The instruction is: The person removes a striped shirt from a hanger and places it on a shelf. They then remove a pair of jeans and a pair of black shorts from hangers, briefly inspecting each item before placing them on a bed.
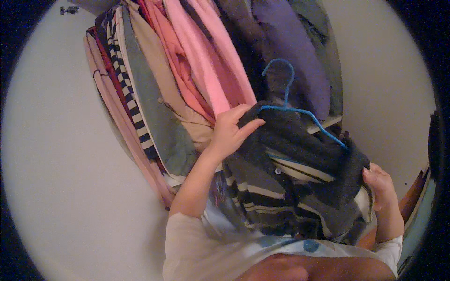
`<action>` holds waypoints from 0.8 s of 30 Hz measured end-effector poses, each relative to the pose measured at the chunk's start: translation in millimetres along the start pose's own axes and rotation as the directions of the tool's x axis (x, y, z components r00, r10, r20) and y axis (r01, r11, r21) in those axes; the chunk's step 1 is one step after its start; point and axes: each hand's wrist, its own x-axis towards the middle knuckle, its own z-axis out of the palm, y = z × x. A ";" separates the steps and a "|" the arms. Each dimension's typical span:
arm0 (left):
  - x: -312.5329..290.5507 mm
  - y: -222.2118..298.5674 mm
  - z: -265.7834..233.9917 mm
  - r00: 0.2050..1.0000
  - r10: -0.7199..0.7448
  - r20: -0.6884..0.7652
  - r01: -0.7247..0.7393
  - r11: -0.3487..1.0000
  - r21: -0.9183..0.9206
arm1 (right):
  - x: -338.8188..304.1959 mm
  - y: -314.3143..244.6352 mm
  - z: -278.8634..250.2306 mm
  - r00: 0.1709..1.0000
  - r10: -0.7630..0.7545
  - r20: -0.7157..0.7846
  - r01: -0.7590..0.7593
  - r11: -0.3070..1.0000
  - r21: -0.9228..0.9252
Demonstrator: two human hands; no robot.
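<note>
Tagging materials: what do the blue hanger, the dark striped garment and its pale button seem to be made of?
Blue hanger: probably plastic-coated wire, smooth; the rod is thin and evenly coloured, though possibly solid plastic.
Dark striped garment: likely soft, matte knit, from its dull surface and loose folds; fibre unclear.
Pale button: perhaps plastic, a light disc; finish unclear.

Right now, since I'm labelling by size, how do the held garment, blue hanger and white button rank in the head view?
Largest to smallest, by visible span:
1. held garment
2. blue hanger, partly covered
3. white button
</note>
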 end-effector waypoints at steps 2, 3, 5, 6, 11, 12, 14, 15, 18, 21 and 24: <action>1.4 -6.6 -12.7 0.999 0.037 0.000 -0.037 0.999 -0.013 | 0.8 8.2 1.3 0.997 -0.038 -0.071 0.035 0.998 -0.049; 3.1 -10.2 -17.2 0.998 0.056 0.003 -0.056 0.998 -0.024 | -0.9 9.9 5.3 0.990 -0.072 -0.122 0.062 0.994 -0.085; 5.8 -22.5 -33.8 0.970 0.188 -0.155 -0.162 0.973 0.166 | -1.7 12.2 12.5 0.966 -0.141 -0.215 0.108 0.982 -0.158; 9.3 -25.7 -45.6 0.937 0.269 -0.224 -0.208 0.942 0.263 | -3.5 10.0 13.5 0.948 -0.190 -0.256 0.139 0.969 -0.202; 21.5 -49.9 -139.8 0.515 0.446 -0.732 0.029 0.845 0.535 | 3.1 4.4 -18.0 0.840 -0.372 -0.394 0.241 0.908 -0.343; 20.4 -55.1 -158.8 0.439 0.431 -0.788 0.093 0.851 0.517 | 2.8 3.6 -27.1 0.820 -0.393 -0.417 0.246 0.898 -0.364; 20.0 -78.3 -191.6 0.454 0.400 -0.796 0.142 0.849 0.508 | 8.6 2.4 -42.6 0.789 -0.424 -0.445 0.252 0.884 -0.394; 19.6 -94.0 -203.8 0.458 0.386 -0.801 0.162 0.850 0.502 | 8.6 3.3 -48.9 0.778 -0.433 -0.455 0.252 0.879 -0.406; 11.6 -149.0 -237.7 0.653 0.180 -0.736 0.384 0.758 0.527 | 6.8 6.9 -67.2 0.761 -0.437 -0.479 0.242 0.877 -0.416; 18.8 -175.4 -234.3 0.720 0.229 -0.656 0.366 0.677 0.638 | 9.9 7.1 -77.4 0.755 -0.441 -0.485 0.236 0.874 -0.426; 48.9 -141.1 -183.9 0.766 0.057 -0.640 0.474 0.623 0.622 | 11.6 1.9 -82.8 0.747 -0.447 -0.492 0.232 0.869 -0.438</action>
